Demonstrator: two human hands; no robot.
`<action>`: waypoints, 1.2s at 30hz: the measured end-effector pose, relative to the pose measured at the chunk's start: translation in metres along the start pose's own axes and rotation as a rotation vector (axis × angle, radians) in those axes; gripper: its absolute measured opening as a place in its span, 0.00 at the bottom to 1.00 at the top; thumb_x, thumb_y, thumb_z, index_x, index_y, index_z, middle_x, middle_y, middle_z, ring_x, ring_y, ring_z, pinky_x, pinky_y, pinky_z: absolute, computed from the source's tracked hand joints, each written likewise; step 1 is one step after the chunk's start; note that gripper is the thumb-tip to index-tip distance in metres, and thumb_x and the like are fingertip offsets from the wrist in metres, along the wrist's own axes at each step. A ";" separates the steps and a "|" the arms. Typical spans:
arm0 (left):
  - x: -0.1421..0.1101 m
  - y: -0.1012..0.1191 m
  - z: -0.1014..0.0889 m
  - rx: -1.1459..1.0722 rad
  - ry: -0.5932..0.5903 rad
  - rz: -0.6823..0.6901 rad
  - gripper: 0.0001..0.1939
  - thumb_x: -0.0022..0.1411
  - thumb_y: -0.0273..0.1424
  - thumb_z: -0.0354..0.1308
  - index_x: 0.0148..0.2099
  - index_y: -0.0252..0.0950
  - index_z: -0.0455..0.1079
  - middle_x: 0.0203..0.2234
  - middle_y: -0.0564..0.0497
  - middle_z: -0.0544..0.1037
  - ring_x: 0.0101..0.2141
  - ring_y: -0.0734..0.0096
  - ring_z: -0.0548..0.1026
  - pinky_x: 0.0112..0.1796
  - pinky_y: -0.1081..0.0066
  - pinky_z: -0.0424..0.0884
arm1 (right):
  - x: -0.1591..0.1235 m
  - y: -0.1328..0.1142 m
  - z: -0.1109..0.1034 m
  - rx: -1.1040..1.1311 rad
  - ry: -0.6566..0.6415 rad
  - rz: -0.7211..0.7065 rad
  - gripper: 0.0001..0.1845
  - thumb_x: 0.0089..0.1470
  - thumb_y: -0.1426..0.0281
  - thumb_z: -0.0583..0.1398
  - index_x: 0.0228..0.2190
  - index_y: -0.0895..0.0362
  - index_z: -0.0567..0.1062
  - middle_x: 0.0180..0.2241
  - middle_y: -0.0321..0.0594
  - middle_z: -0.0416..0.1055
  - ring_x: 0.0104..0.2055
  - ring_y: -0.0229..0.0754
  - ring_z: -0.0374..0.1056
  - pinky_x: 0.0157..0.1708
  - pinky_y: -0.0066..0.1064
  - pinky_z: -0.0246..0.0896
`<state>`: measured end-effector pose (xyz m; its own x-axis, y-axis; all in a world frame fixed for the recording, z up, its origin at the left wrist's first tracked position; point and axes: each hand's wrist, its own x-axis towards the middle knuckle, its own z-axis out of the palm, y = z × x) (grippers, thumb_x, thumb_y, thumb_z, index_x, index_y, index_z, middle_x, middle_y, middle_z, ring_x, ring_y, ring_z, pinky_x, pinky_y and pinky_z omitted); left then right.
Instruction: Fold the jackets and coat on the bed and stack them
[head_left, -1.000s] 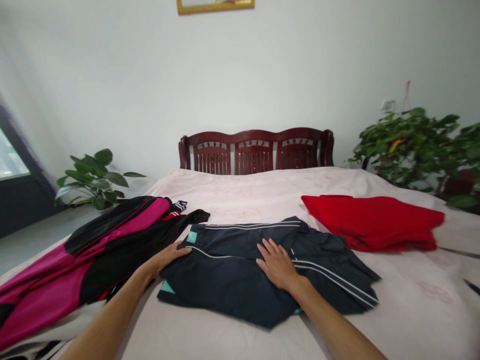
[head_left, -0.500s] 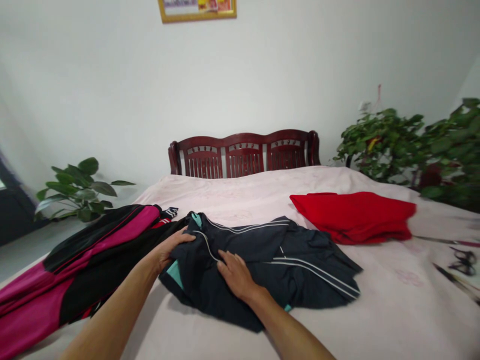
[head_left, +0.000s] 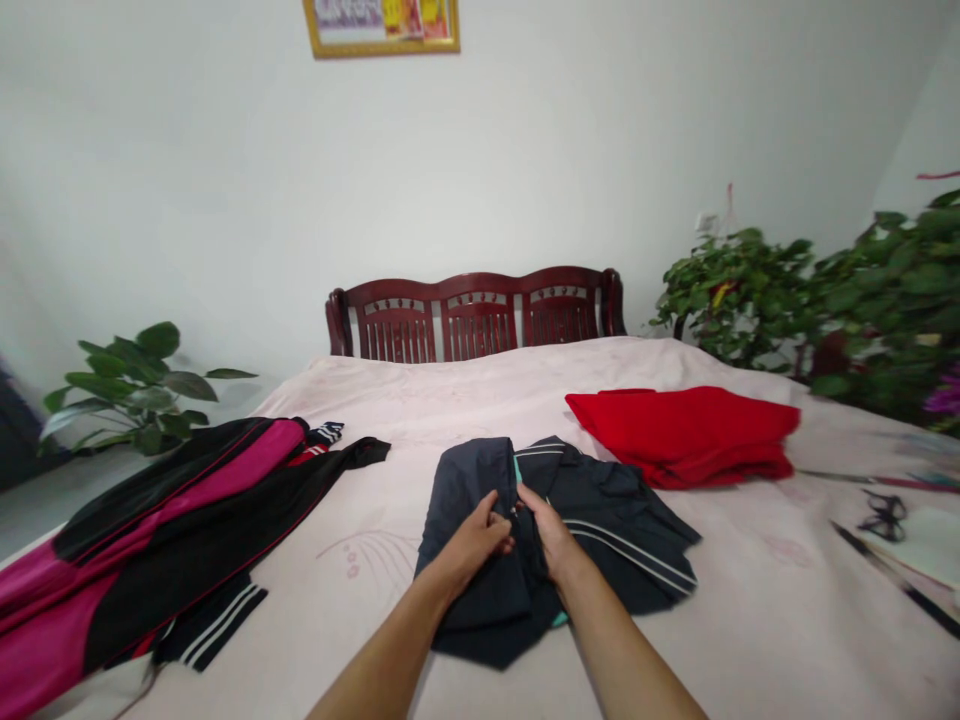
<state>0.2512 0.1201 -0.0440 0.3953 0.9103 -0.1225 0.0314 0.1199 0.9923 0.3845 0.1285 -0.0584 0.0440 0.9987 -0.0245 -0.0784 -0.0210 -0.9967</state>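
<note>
A dark navy garment [head_left: 480, 470] with white double stripes and teal edging lies on the bed in front of me. Its left part is folded over toward the right. My left hand [head_left: 480, 535] rests on that folded layer, index finger stretched forward and the other fingers curled into the cloth. Beside it, my right hand [head_left: 546, 530] grips the folded edge where the teal strip shows, its thumb on top. Part of what the fingers hold is hidden under them. The striped right part fans out flat beyond my right hand.
A pink and black garment [head_left: 187, 520] lies at the left. A folded red cloth [head_left: 690, 430] sits at the right, near black glasses [head_left: 883, 513] and a dark slim tool [head_left: 900, 580]. A wooden headboard [head_left: 476, 312] stands behind the pink sheet [head_left: 360, 620]; potted plants flank the bed.
My left hand has carried the left end of the navy garment over to the right, folding it. My right hand has moved right and now grips the folded edge. The view has shifted slightly.
</note>
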 end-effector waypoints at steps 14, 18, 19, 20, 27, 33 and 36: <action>-0.068 -0.009 -0.051 1.058 0.186 0.302 0.28 0.65 0.42 0.53 0.65 0.45 0.65 0.69 0.46 0.56 0.69 0.47 0.47 0.65 0.43 0.44 | -0.001 -0.031 0.000 -0.456 0.312 -0.105 0.40 0.50 0.68 0.55 0.65 0.60 0.58 0.64 0.52 0.61 0.66 0.56 0.56 0.63 0.47 0.53; -0.068 -0.023 -0.033 1.107 0.171 0.356 0.28 0.65 0.41 0.53 0.66 0.46 0.64 0.68 0.46 0.57 0.69 0.45 0.46 0.65 0.39 0.36 | -0.008 -0.060 0.029 -1.019 0.284 -0.428 0.33 0.61 0.64 0.47 0.66 0.59 0.57 0.69 0.48 0.51 0.71 0.50 0.43 0.68 0.44 0.40; -0.068 -0.024 -0.030 1.098 0.170 0.364 0.28 0.65 0.40 0.53 0.66 0.46 0.64 0.68 0.45 0.58 0.69 0.45 0.47 0.65 0.38 0.35 | -0.007 -0.064 0.037 -1.095 0.238 -0.482 0.32 0.63 0.64 0.46 0.66 0.58 0.57 0.69 0.47 0.50 0.72 0.49 0.41 0.68 0.44 0.38; -0.069 -0.025 -0.029 1.085 0.170 0.370 0.28 0.65 0.40 0.53 0.66 0.46 0.64 0.68 0.45 0.59 0.69 0.45 0.48 0.65 0.38 0.35 | -0.004 -0.066 0.043 -1.152 0.191 -0.522 0.32 0.63 0.63 0.46 0.67 0.57 0.56 0.70 0.46 0.49 0.72 0.49 0.39 0.68 0.44 0.35; -0.075 -0.028 -0.032 1.045 0.133 0.355 0.28 0.63 0.41 0.54 0.65 0.48 0.65 0.67 0.46 0.60 0.69 0.46 0.50 0.66 0.40 0.36 | 0.037 -0.026 0.034 -1.363 -0.177 -0.215 0.36 0.64 0.54 0.45 0.67 0.56 0.54 0.71 0.47 0.44 0.73 0.47 0.35 0.68 0.46 0.28; -0.063 -0.033 -0.052 0.925 0.406 0.190 0.34 0.60 0.34 0.54 0.67 0.31 0.60 0.68 0.34 0.56 0.67 0.48 0.54 0.65 0.52 0.51 | 0.032 -0.024 0.017 -1.351 -0.274 -0.196 0.38 0.63 0.54 0.45 0.68 0.60 0.53 0.71 0.48 0.42 0.73 0.47 0.34 0.69 0.44 0.29; -0.051 -0.031 -0.069 0.731 0.467 0.096 0.38 0.60 0.35 0.53 0.70 0.26 0.51 0.64 0.30 0.63 0.64 0.52 0.61 0.63 0.59 0.57 | 0.013 -0.029 0.010 -1.346 -0.331 -0.190 0.39 0.63 0.53 0.46 0.68 0.60 0.53 0.71 0.47 0.42 0.73 0.49 0.34 0.69 0.44 0.30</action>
<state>0.1666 0.0973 -0.0694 0.0148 0.9919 0.1260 0.6616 -0.1042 0.7425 0.3770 0.1424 -0.0292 -0.3033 0.9515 -0.0512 0.9147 0.2757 -0.2956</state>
